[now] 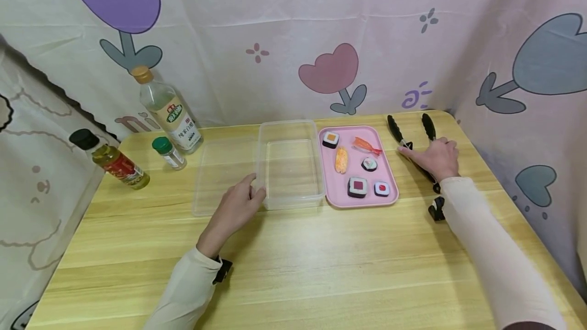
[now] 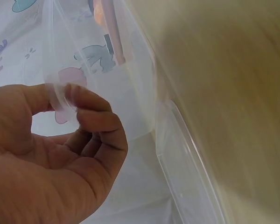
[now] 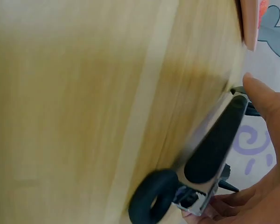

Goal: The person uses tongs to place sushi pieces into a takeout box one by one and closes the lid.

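My left hand point(image 1: 238, 202) pinches the near left rim of a clear plastic container point(image 1: 293, 167) between thumb and fingers; in the left wrist view the thin see-through edge point(image 2: 60, 100) passes between the fingertips. A flat clear lid point(image 1: 224, 167) lies just left of the container. Over at the right, my right hand point(image 1: 437, 159) grips black-handled tongs point(image 1: 398, 134), its thumb at one arm and its fingers at the other. The tongs' arms spread in a V away from me. In the right wrist view, their black ring point(image 3: 142, 200) shows at the near end.
A pink tray point(image 1: 339, 198) beside the container carries several sushi pieces point(image 1: 357, 187). To the left stand a sauce bottle point(image 1: 121, 167), a green-capped jar point(image 1: 169, 154) and a tall clear bottle point(image 1: 171, 111). A patterned cloth point(image 1: 257, 9) hangs behind the table point(image 1: 321, 269).
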The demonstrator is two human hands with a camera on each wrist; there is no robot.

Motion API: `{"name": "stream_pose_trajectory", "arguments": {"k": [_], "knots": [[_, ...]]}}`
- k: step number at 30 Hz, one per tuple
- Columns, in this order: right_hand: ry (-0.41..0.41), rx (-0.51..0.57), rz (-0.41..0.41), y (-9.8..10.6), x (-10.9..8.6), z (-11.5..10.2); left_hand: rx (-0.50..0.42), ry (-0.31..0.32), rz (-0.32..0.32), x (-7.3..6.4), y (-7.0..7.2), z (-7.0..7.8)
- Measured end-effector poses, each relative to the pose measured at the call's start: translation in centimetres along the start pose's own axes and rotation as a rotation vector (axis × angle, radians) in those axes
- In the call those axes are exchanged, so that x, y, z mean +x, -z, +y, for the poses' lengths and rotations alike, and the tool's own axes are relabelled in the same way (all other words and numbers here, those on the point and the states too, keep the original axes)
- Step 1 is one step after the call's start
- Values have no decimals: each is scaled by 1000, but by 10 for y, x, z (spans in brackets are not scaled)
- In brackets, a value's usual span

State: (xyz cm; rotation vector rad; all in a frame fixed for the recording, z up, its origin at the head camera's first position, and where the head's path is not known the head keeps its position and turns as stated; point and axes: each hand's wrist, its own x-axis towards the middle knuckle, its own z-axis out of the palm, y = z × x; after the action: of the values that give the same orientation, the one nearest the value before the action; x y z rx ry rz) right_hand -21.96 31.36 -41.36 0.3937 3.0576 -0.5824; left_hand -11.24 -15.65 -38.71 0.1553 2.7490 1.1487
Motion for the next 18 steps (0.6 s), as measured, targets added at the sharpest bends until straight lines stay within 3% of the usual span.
{"name": "stream_pose_trajectory", "arguments": {"k": [7,18], "knots": [[-59,51,7,-4,4,1,-25,13,-18,2,-1,-2],[-50,90,25,-6,6,4,-33,17,-26,3,-1,-2]]}}
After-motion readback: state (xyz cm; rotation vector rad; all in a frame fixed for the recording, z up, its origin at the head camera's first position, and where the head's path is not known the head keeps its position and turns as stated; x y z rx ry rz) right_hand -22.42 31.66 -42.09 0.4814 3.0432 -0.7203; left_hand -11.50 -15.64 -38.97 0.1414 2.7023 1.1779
